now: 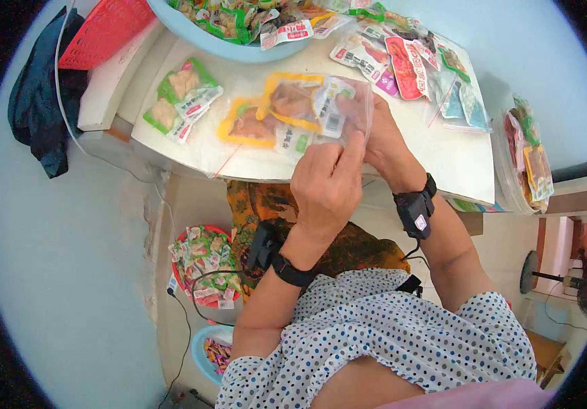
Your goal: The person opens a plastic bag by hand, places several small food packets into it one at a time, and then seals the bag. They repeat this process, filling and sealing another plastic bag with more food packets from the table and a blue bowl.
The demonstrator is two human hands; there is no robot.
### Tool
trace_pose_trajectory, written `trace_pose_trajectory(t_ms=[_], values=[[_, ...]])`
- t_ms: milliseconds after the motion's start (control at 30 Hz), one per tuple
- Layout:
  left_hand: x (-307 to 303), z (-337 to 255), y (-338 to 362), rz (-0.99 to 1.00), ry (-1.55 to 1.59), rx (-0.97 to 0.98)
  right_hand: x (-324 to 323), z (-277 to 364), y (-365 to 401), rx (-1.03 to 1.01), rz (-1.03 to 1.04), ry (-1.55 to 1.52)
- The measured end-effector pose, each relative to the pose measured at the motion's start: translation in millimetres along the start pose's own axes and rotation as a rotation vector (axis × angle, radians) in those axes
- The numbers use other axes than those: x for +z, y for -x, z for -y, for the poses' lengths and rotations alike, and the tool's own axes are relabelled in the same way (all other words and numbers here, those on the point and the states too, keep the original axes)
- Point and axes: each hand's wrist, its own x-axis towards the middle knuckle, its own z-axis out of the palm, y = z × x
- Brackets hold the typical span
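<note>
Over the white table, my left hand is closed at the lower edge of a clear plastic bag, its fingertips pinching the film. My right hand grips the same bag from the right side, thumb and fingers pressed on it. A yellow-edged food packet with a white label shows at or inside the bag. Another yellow-edged packet lies just left of it, partly overlapped. Two green-edged packets rest farther left on the table.
A blue basin of packets stands at the table's back. Red and white packets lie at the right, near a clear tub of packets. Below on the floor are a red basket and a blue basin. A cable hangs left.
</note>
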Motion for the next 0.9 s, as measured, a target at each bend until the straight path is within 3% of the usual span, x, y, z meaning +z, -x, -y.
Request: trace_pose_trajectory(t_ms=[233,367,433,533,733,833,900], values=[[3,0,-1,0.015,0.027,0.006,16,9,1,0.079,0.141,-0.224],[4,1,-3,-0.008,0.032,0.026,-7,-13,-31,0.013,0.237,-0.016],[2,0,-3,0.004,0.028,0.022,1,-13,-31,0.014,0.159,0.025],[0,0,-3,0.01,0.023,0.013,-6,-15,-27,-0.122,0.004,0.45],[2,2,0,-0.017,0.036,0.004,17,5,-10,-0.051,-0.223,0.779],[-1,2,-2,-0.001,0.021,-0.006,-1,-10,-11,-0.36,-0.127,0.912],[-3,0,-2,0.026,0.008,-0.023,-7,-12,-9,-0.309,-0.062,0.819]])
